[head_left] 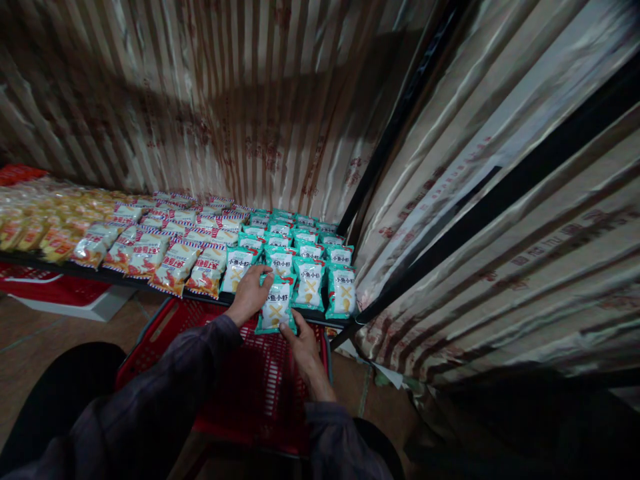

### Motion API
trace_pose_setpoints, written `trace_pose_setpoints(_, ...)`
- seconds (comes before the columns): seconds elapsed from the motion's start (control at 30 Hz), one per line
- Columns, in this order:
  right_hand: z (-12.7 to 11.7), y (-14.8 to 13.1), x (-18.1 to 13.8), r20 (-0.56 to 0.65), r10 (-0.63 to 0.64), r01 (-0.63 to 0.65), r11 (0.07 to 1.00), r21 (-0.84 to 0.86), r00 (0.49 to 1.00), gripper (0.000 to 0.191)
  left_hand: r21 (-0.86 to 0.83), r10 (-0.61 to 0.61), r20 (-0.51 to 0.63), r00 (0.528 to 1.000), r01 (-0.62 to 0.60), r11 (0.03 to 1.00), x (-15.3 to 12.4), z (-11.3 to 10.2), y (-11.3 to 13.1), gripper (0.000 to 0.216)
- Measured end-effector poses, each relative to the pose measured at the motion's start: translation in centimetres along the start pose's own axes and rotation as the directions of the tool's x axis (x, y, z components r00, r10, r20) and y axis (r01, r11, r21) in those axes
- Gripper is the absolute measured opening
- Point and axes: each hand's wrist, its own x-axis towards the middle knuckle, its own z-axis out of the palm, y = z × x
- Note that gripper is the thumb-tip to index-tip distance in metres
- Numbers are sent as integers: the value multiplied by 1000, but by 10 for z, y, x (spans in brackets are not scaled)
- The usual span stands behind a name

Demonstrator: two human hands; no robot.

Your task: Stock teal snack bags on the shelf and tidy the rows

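Both hands are on one teal and white snack bag (277, 303) at the front edge of the shelf. My left hand (250, 293) grips its upper left side, fingers closed. My right hand (303, 340) pinches its lower right corner, with the thumb on the front. Behind it, rows of matching teal bags (309, 281) stand close together on the shelf. To their left are white bags with striped edges and red-orange print (175, 263).
Below the shelf edge sits a red plastic basket (165, 340). Yellow packets (63, 239) fill the shelf's left end. Dark metal posts (380, 153) and a pleated curtain (225, 87) close off the back and right. A white and red box (90, 307) is on the floor at left.
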Motion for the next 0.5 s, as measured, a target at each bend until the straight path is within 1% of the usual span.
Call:
trace_pose_setpoints(0.23, 0, 8, 7, -30, 19, -19, 1000, 23, 999, 64, -24, 57, -61, 997, -58, 998, -14, 0, 0, 36)
trace_pose_setpoints(0.5, -2, 5, 11, -56, 35, -35, 999, 5, 998, 65, -26, 98, -73, 993, -100, 995, -29, 3, -2, 46)
